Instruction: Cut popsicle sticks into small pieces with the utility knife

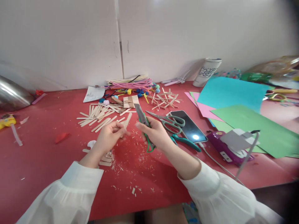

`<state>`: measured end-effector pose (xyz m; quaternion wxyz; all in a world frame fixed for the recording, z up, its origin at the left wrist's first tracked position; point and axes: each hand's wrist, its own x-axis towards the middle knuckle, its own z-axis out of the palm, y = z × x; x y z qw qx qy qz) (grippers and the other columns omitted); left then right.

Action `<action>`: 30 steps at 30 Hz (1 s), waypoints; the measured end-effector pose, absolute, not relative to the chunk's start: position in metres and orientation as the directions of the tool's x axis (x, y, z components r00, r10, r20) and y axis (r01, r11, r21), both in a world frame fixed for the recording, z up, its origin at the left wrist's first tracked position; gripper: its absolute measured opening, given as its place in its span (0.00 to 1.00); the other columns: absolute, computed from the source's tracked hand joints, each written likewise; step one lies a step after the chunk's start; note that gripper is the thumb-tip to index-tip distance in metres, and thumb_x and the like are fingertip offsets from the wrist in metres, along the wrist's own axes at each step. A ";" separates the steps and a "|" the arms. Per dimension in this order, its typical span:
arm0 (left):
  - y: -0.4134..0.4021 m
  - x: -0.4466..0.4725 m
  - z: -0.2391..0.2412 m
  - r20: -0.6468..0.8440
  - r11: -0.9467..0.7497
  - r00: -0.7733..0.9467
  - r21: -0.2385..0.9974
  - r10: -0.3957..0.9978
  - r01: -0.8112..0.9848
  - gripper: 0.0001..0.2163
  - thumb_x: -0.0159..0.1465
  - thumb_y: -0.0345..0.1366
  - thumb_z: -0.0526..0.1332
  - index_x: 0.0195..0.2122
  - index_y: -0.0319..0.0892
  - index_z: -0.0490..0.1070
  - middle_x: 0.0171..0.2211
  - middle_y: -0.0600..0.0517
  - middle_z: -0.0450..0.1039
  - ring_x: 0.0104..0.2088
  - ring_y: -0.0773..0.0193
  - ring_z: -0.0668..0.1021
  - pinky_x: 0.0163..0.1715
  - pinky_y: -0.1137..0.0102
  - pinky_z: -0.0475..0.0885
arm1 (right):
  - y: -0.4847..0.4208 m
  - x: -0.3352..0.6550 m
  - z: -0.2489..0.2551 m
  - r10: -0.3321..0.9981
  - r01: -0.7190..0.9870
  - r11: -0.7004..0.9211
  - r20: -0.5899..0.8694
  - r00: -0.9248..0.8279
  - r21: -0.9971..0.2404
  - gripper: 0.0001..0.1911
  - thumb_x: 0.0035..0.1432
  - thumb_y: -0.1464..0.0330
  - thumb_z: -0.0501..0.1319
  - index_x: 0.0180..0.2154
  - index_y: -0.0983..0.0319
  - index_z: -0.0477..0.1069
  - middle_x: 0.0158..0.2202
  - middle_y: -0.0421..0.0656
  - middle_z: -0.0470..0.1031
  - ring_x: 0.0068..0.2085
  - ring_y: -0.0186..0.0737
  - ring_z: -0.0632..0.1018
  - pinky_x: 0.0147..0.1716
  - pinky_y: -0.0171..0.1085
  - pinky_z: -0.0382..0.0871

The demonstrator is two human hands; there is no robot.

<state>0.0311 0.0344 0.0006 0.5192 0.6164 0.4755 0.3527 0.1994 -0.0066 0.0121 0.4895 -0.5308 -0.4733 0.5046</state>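
In my right hand (155, 132) is a utility knife (141, 115) with a green handle, its broad blade out and pointing up and away from me. My left hand (111, 137) is closed in a pinch, slightly blurred, on a wooden craft stick (127, 119) that rises from the fingertips. Wood shavings (140, 157) lie scattered on the red table below both hands. A small stack of short stick pieces (105, 161) shows beside my left wrist, partly hidden. Beyond the hands lie a spread of loose craft sticks (99, 115) and a joined block of sticks (130, 101).
Right of the knife are grey-handled scissors (173, 123), teal-handled pliers (187, 143) and a phone (187, 123) on a cable. Further right lie a purple device (219, 146) and coloured paper sheets (233, 93). A white cup (206, 73) and pipe cleaners (130, 84) stand near the wall.
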 end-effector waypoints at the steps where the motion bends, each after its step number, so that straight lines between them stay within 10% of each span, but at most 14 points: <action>1: 0.031 0.034 0.000 -0.085 0.004 0.370 0.976 0.925 0.216 0.11 0.52 0.42 0.62 0.26 0.41 0.63 0.23 0.50 0.76 0.19 0.67 0.73 0.22 0.72 0.68 | -0.006 0.198 0.012 0.995 -0.056 -0.092 -0.094 0.043 -0.994 0.11 0.51 0.60 0.59 0.32 0.61 0.63 0.12 0.30 0.61 0.11 0.28 0.63 0.10 0.27 0.56; 7: 0.022 0.038 -0.001 0.054 -0.193 0.488 0.952 0.871 0.239 0.06 0.54 0.37 0.62 0.26 0.41 0.68 0.23 0.55 0.72 0.24 0.68 0.73 0.26 0.74 0.68 | -0.002 0.199 0.011 0.991 -0.200 -0.082 -0.102 0.091 -0.976 0.10 0.46 0.64 0.61 0.26 0.60 0.60 0.11 0.30 0.63 0.11 0.26 0.62 0.10 0.26 0.57; 18: 0.024 0.032 0.000 -0.165 0.120 0.607 0.986 0.777 0.114 0.11 0.54 0.43 0.63 0.28 0.39 0.73 0.22 0.53 0.72 0.21 0.70 0.71 0.22 0.75 0.66 | -0.004 0.200 0.011 0.979 -0.113 0.157 0.140 0.145 -0.981 0.08 0.47 0.67 0.60 0.29 0.61 0.61 0.12 0.29 0.61 0.12 0.26 0.62 0.11 0.26 0.57; 30: 0.029 0.031 0.001 0.161 -0.180 0.108 0.961 0.981 0.209 0.11 0.60 0.44 0.55 0.33 0.41 0.66 0.21 0.53 0.73 0.17 0.69 0.70 0.19 0.75 0.64 | -0.022 0.190 0.008 0.902 0.454 0.427 0.403 -0.155 -0.782 0.25 0.56 0.73 0.52 0.56 0.59 0.55 0.40 0.45 0.73 0.31 0.35 0.74 0.31 0.34 0.69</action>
